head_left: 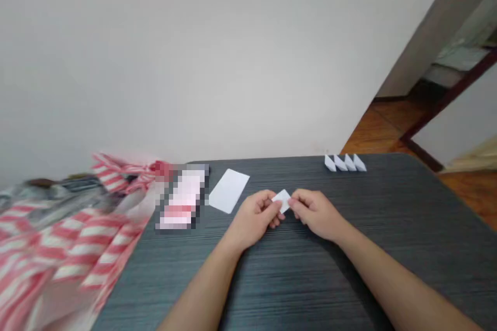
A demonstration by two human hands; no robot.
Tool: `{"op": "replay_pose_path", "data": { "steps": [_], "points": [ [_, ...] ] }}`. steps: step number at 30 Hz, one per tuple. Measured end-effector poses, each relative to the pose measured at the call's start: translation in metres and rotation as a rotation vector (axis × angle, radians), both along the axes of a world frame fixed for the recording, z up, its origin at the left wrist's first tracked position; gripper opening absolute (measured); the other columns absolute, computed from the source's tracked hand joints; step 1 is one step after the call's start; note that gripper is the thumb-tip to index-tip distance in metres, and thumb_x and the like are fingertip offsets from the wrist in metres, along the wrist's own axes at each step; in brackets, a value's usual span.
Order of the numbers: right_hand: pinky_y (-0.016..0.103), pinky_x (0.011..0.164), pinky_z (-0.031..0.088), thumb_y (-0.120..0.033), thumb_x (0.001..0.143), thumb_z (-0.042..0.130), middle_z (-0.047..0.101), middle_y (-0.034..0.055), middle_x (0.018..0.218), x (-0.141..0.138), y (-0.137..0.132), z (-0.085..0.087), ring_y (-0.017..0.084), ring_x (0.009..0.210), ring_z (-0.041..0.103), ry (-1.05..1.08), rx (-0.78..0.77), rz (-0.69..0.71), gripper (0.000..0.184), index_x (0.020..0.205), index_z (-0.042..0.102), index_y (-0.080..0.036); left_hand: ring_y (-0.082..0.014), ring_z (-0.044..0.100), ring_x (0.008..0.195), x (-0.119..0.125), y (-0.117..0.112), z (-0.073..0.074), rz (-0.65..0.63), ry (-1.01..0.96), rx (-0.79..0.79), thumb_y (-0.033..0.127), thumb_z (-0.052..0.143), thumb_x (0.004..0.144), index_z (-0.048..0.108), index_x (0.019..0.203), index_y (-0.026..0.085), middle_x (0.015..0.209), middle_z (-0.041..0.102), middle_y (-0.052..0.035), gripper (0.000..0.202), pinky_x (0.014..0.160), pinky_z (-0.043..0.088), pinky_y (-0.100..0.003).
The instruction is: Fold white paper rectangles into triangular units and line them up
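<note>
A small folded piece of white paper [282,199], roughly diamond-shaped, is held up just above the dark table between both hands. My left hand [258,215] pinches its left side between thumb and fingers. On the right corner, the thumb and fingertips of my right hand [313,212] are closed. White sheets of paper [229,191] lie flat on the table to the left of my left hand. Several small folded paper boats [345,163] stand in a row near the table's far edge, at the right.
The dark wood-grain table [388,217] meets a pale wall [240,62] at the back. A pixelated, phone-like object [184,196] lies at the left of the table. Red-and-white striped cloth [93,238] is heaped beyond the left edge. Wooden floor [373,132] shows at the right.
</note>
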State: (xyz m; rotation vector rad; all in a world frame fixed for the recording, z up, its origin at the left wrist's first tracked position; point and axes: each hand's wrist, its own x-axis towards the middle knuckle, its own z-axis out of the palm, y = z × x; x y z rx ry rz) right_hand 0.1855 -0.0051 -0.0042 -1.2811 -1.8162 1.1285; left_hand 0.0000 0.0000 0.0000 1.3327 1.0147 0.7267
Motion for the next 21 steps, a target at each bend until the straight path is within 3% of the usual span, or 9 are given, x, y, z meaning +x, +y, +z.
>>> {"op": "replay_pose_path", "data": {
  "steps": [5, 9, 21],
  "points": [
    [0.022, 0.052, 0.035, -0.025, 0.093, 0.050, 0.051, -0.0046, 0.055, 0.007, -0.003, 0.007, 0.010, 0.051, 0.046, -0.027, 0.030, 0.004, 0.029, 0.065, 0.052, -0.018, -0.0093, 0.057, 0.055, 0.004, -0.007, 0.004, -0.012, 0.004, 0.050, 0.035, 0.057, 0.090, 0.060, 0.099, 0.015, 0.071, 0.067, -0.0012, 0.022, 0.053, 0.046, -0.020],
    [0.022, 0.052, 0.035, -0.025, 0.093, 0.051, 0.053, -0.0044, 0.057, 0.011, -0.003, 0.010, 0.010, 0.051, 0.047, -0.047, 0.048, 0.027, 0.027, 0.068, 0.055, -0.018, -0.0086, 0.056, 0.054, 0.007, -0.004, 0.007, -0.046, 0.000, 0.076, 0.039, 0.053, 0.092, 0.060, 0.084, 0.015, 0.071, 0.066, -0.0021, 0.027, 0.053, 0.046, -0.019],
    [0.021, 0.052, 0.037, -0.025, 0.095, 0.049, 0.053, -0.0042, 0.057, 0.011, -0.002, 0.002, 0.010, 0.051, 0.049, -0.022, 0.023, 0.016, 0.026, 0.071, 0.057, -0.017, -0.0089, 0.058, 0.048, 0.007, 0.024, 0.003, -0.201, 0.005, -0.080, 0.044, 0.053, 0.090, 0.058, 0.080, 0.014, 0.072, 0.069, -0.0046, 0.032, 0.043, 0.044, -0.018]
  ]
}}
